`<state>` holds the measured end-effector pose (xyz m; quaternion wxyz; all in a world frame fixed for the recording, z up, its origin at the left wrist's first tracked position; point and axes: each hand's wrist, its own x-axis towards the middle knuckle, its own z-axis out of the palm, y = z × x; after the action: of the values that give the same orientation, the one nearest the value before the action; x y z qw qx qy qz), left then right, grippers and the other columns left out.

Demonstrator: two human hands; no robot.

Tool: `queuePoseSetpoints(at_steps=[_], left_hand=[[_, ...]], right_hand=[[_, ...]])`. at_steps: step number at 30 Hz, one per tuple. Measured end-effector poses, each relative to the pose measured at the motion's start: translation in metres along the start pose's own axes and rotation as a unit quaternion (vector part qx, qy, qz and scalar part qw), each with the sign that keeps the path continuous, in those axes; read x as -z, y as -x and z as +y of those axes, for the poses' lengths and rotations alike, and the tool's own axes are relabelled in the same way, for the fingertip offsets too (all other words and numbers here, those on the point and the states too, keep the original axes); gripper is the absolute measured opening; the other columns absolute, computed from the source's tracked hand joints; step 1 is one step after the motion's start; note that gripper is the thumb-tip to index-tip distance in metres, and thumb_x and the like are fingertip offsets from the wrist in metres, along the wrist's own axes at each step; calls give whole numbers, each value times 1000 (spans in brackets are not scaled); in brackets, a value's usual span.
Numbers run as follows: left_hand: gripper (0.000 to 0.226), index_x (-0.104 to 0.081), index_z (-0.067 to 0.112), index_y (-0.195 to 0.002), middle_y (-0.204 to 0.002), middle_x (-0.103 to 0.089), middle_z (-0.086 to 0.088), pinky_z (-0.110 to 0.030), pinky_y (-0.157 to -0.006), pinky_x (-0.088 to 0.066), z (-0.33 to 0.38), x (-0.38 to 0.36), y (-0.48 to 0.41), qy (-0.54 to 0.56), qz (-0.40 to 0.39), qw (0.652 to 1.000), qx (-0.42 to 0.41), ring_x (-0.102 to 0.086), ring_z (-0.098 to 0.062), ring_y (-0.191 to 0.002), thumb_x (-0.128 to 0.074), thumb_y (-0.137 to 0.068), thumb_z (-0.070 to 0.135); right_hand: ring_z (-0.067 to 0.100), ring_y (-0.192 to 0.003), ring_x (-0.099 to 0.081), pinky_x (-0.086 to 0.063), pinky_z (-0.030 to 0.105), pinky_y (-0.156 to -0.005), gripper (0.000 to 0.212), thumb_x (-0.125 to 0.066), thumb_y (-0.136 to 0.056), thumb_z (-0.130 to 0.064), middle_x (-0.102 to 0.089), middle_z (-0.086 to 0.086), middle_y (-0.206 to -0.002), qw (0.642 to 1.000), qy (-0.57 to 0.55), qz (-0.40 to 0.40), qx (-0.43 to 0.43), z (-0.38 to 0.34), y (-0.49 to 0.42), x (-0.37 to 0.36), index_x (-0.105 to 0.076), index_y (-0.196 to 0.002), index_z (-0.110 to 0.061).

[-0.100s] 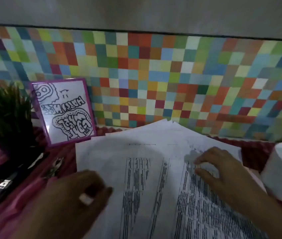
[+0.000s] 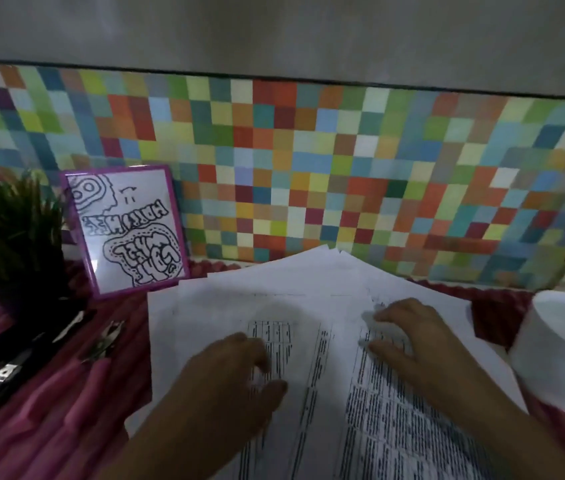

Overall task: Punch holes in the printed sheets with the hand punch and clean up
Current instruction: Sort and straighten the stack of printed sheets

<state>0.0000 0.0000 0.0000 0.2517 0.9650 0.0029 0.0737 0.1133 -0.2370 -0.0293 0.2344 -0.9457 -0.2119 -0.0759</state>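
1. Left hand (image 2: pixel 225 386) has shifted right, from the left edge of the pile to well over the printed sheets (image 2: pixel 308 306); it is blurred by motion.
2. Right hand (image 2: pixel 412 341) has hardly moved: its fingers are spread, with the tips pressing on the right half of the top sheet.
3. Left hand's fingers bend loosely down onto the paper, and nothing shows in its grasp. Right hand is likewise released and holds nothing.
4. Printed sheets lie in a loose, fanned pile at the centre of a pink ribbed table cover (image 2: pixel 32 427), their far corners out of line.
5. Hand punch (image 2: pixel 101 351) — metal head, pink handles — lies untouched on the cover just left of the pile, near a black tool (image 2: pixel 4 374) and a dark potted plant (image 2: pixel 7 230). A framed drawing (image 2: pixel 125 230) leans on the tiled wall (image 2: pixel 308 168), and a white cup-like container (image 2: pixel 561 358) stands to the right.
6. With both hands on the paper, the person is probably squaring the pile before punching. No holes can be made out, so punching and clean-up seem yet to come.
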Motion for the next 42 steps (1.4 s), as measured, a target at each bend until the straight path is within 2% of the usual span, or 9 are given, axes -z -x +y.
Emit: queuePoseSetpoints(at_steps=[5, 12, 15, 19, 21, 30, 33, 38, 42], left_hand=[[63, -37, 14, -137, -140, -40, -2, -32, -108, -32, 29, -59, -27, -4, -28, 998, 52, -34, -20, -127, -52, -91, 55], [92, -12, 17, -148, -151, -23, 0, -33, -115, -27, 42, -74, -41, 96, 1, 988, 122, -26, -22, -141, -72, -83, 43], [83, -27, 18, -141, -139, -36, 2, -26, -105, -38, 36, -74, -43, 141, 11, 983, 121, -41, -16, -129, -77, -78, 40], [66, -46, 21, -134, -127, -51, 5, -24, -98, -41, 31, -79, -40, 128, 25, 988, 87, -47, -13, -115, -72, -80, 47], [68, -45, 23, -137, -137, -49, 6, -25, -103, -36, 31, -85, -40, 137, 43, 987, 70, -44, -12, -123, -70, -81, 50], [38, -63, 16, -115, -109, -64, 2, -22, -82, -44, 25, -90, -43, 210, 128, 969, 16, -58, -15, -100, -67, -85, 39], [52, -53, 12, -130, -126, -53, -2, -27, -95, -39, 19, -84, -44, 210, 234, 949, 36, -47, -15, -115, -67, -87, 37], [51, -47, 9, -140, -136, -52, 0, -22, -107, -28, 7, -69, -51, 294, 115, 948, 44, -45, -20, -133, -56, -97, 33], [26, -74, 9, -93, -85, -75, 2, -28, -72, -54, -2, -67, -58, 370, 151, 917, 10, -71, -13, -82, -66, -90, 33]], right_hand=[[19, -142, -24, -16, 48, -116, 81, -37, -85, -75, -30, -5, -153, 988, 96, -80, -94, 9, -1, -14, -22, -150, -30], [22, -135, -34, -25, 46, -113, 83, -43, -81, -77, -39, -4, -147, 993, 71, -18, -97, 9, 0, -27, -29, -148, -30], [24, -121, -37, -33, 41, -103, 75, -64, -82, -60, -45, 1, -129, 995, 30, 41, -89, 17, -3, -27, -41, -143, -24], [22, -92, -50, -37, 33, -79, 6, -63, -88, -22, -53, -7, -90, 982, -38, 182, -27, 20, -2, -21, -68, -88, -26], [18, -80, -55, -42, 34, -74, 18, -69, -84, -11, -57, -8, -77, 974, -65, 218, -12, 21, 0, -20, -67, -72, -24], [7, -64, -60, -51, 38, -65, 25, -71, -82, -1, -64, -10, -66, 945, -186, 270, -27, 11, 13, -13, -63, -68, -20], [11, -57, -60, -51, 37, -61, 25, -67, -85, 1, -62, -6, -60, 939, -214, 270, -12, 9, 17, -9, -62, -70, -19], [8, -69, -59, -45, 21, -66, 21, -66, -85, 4, -64, -6, -72, 934, -229, 274, 28, -2, 19, -5, -64, -72, -13], [12, -96, -61, -45, 33, -92, 10, -61, -89, -17, -70, -7, -96, 935, -200, 283, 69, 2, 13, -1, -70, -86, -19]])
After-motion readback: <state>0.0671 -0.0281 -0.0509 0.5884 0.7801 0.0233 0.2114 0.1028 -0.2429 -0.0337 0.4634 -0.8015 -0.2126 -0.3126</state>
